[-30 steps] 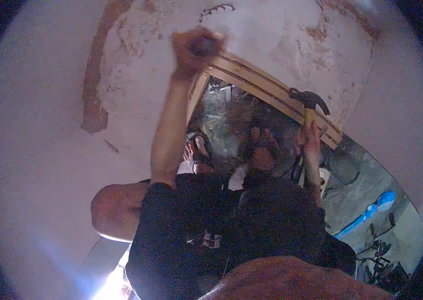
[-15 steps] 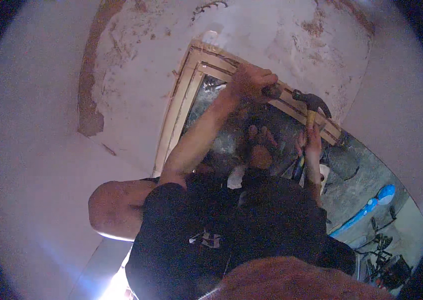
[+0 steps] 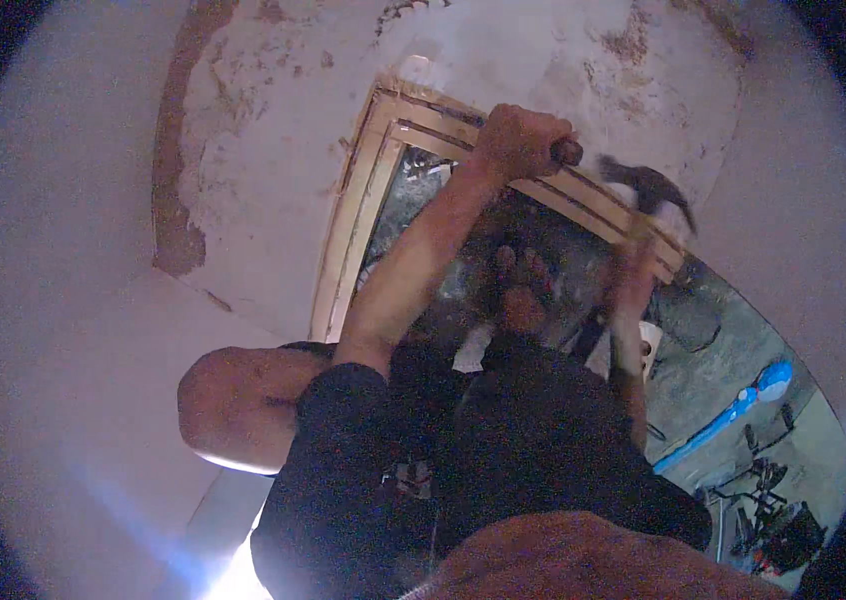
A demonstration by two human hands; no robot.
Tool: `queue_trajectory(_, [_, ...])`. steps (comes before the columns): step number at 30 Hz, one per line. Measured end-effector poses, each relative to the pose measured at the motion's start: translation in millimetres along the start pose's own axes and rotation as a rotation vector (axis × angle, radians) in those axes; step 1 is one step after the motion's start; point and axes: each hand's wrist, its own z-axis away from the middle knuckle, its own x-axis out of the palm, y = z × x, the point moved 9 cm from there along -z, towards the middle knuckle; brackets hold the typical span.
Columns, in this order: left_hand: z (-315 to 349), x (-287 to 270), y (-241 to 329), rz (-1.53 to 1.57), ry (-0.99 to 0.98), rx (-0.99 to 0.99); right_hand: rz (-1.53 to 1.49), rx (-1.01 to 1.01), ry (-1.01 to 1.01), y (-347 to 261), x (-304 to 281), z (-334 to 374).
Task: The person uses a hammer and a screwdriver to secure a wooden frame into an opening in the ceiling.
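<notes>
My left hand (image 3: pixel 526 142) is closed in a fist round a tool with a dark, round handle (image 3: pixel 566 151), whose end sticks out past the thumb side. The rest of that tool is hidden by the hand. The fist is at the top bar of a pale wooden frame (image 3: pixel 368 185) set against the wall. My right hand (image 3: pixel 629 272), smeared by motion, grips the handle of a claw hammer. The dark hammer head (image 3: pixel 651 188) is beside the bar, to the right of the left fist and apart from it.
Rough, patchy white plaster (image 3: pixel 273 150) surrounds the frame. On the grey floor at right lie a long blue thing (image 3: pixel 718 428) with a rounded end and a dark jumble of tools (image 3: pixel 778 525). A white box with dark round openings (image 3: pixel 649 345) is beside my right forearm.
My left fist has moved slightly up and right with the dark-handled tool. The hammer has swung, its head shifting slightly right and now blurred.
</notes>
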Motion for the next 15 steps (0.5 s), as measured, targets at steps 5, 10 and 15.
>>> queue_trajectory(5, [4,14,-8,-0.039,-0.131,-0.014,-0.693,0.459,-0.315,-1,19,11])
queue_trajectory(10, [10,44,-12,-0.11,-0.329,-0.043,-0.249,0.124,-0.097,-12,19,5])
queue_trajectory(15, [9,32,-14,-0.119,-0.396,-0.022,-0.694,0.771,-0.347,10,37,29])
